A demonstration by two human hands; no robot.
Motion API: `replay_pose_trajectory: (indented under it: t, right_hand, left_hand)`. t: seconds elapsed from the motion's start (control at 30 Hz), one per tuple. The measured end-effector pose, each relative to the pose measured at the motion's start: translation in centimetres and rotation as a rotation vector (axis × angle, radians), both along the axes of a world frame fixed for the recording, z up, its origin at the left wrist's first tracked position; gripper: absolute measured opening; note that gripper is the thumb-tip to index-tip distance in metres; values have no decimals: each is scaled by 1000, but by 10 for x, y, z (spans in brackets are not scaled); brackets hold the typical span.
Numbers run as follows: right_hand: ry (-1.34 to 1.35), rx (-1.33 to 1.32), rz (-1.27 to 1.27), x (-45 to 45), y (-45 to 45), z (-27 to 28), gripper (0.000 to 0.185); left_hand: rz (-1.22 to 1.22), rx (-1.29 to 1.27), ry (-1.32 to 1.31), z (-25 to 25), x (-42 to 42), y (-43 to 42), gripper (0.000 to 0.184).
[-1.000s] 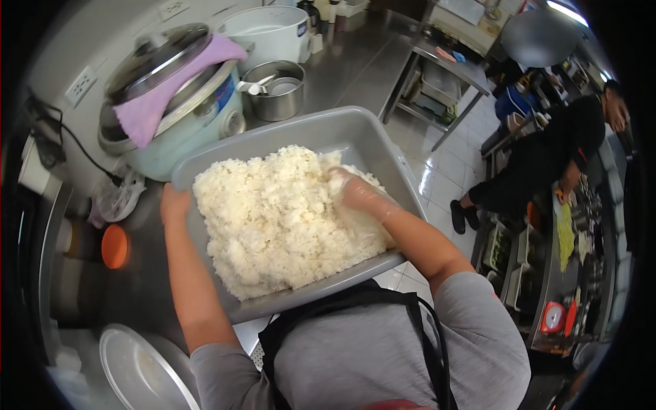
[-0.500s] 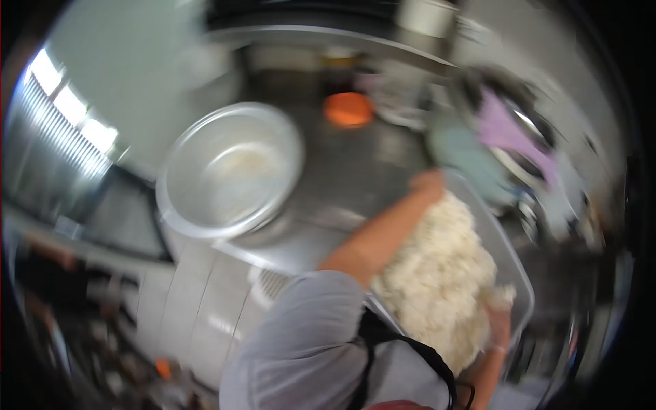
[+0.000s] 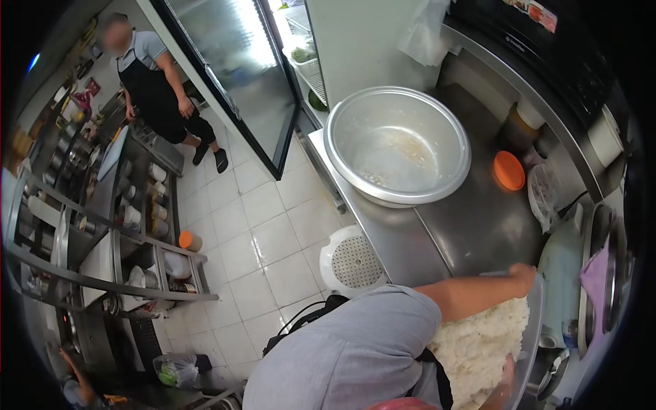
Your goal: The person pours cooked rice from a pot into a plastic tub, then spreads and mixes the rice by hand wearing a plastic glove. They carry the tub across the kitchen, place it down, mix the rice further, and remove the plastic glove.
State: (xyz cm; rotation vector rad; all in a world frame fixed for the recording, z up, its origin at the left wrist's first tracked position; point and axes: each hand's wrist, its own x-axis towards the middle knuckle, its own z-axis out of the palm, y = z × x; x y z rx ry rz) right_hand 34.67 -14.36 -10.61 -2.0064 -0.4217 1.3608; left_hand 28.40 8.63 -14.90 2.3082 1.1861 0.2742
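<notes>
The left hand (image 3: 522, 276) is gripping the tub (image 3: 536, 321). The right hand (image 3: 508, 374) is touching rice (image 3: 475, 348); its closure is not showing clearly.

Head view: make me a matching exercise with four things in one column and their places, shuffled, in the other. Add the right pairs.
Things
1. rice
2. left hand
3. silver basin
4. purple cloth

Places
A. on the steel counter
B. against the large cooker
C. spread inside the gray tray
D. at the gray tray's rim

Right pairs: 1-C, 2-D, 3-A, 4-B
</notes>
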Motion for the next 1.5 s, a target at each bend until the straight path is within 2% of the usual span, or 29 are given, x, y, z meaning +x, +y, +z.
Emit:
replay_pose_trajectory:
  t: [0.1,0.23,0.27,0.37,0.4,0.47,0.57,0.67,0.8,0.83,0.87,0.9,0.93,0.97,1.0,1.03,1.07,1.1,1.13,1.17,1.2,1.23,1.3,1.43,1.47,1.5]
  right_hand:
    - [-110,-173,228,-11,13,9,47]
    - [-306,-307,553,-90,21,50,46]
    - [-388,-281,643,-106,17,56,46]
    - [-975,228,837,-61,-53,-24,84]
    - [-1101,279,858,-62,-67,-31,81]
    - [-1175,258,854,-79,-72,-41,77]
    - [-1237,268,841,-93,-72,-50,70]
    - [-1296,312,827,-95,-76,-56,63]
    - [-1385,267,742,-107,-98,-52,56]
    - [-1397,237,721,-110,-94,-49,55]
    - [-1399,178,680,-110,-87,-45,54]
    - [-1274,63,474,-112,-71,-42,53]
    - [-1304,-9,544,-107,-57,-24,49]
    - [-1209,-50,234,-90,-73,-61,49]
    - [-1192,-214,201,-84,-57,-53,52]
    - [-1004,-164,37,-89,-39,-26,53]
    - [-928,-175,-70,-92,-31,-14,52]
    - [-873,-143,-164,-89,-30,-20,51]
    - [-785,-101,-203,-91,-34,-21,49]
    - [-677,-145,-204,-95,-32,-13,50]
    - [-851,-101,-232,-92,-47,-17,48]
    - [-807,-91,-268,-92,-51,-13,49]
    - [-747,63,-354,-90,-66,-22,47]
    - [-736,82,-430,-100,-89,13,45]
    - [-750,53,-425,-102,-95,20,45]
    - [-766,13,-430,-102,-106,26,45]
  left_hand:
    - [-43,-11,33,3,-2,1,35]
    - [-72,-51,-26,9,-10,2,38]
    - [-58,-63,-48,-2,1,5,38]
    - [-44,-200,-72,-20,38,12,48]
    - [-43,-219,-72,-22,38,12,50]
    - [-42,-216,-72,-19,33,11,51]
    - [-48,-137,-114,-3,13,5,30]
    - [14,-187,-138,-19,34,10,24]
    - [81,-312,-193,-23,24,9,36]
    - [86,-360,-238,-7,5,15,39]
    - [-31,-285,-150,9,-14,18,34]
    - [-89,-251,-9,33,-32,21,32]
    - [-141,-236,20,42,-37,25,31]
    - [-153,-126,6,22,-30,25,34]
    - [-169,-115,25,23,-27,31,35]
    - [-173,-180,11,28,-27,36,39]
    - [-250,-132,10,22,-22,44,44]
    - [-254,-111,-9,45,-33,34,42]
    - [-249,-34,6,8,-15,56,44]
    - [-289,-80,-1,36,-27,46,49]
    - [-318,-75,-60,23,-14,43,51]
    - [-268,-76,1,35,-16,33,52]
    - [-288,0,2,27,-8,35,48]
    - [-340,-10,1,26,-1,32,44]
    - [-413,99,-34,-7,10,59,47]
    - [-416,100,-69,-10,9,62,51]
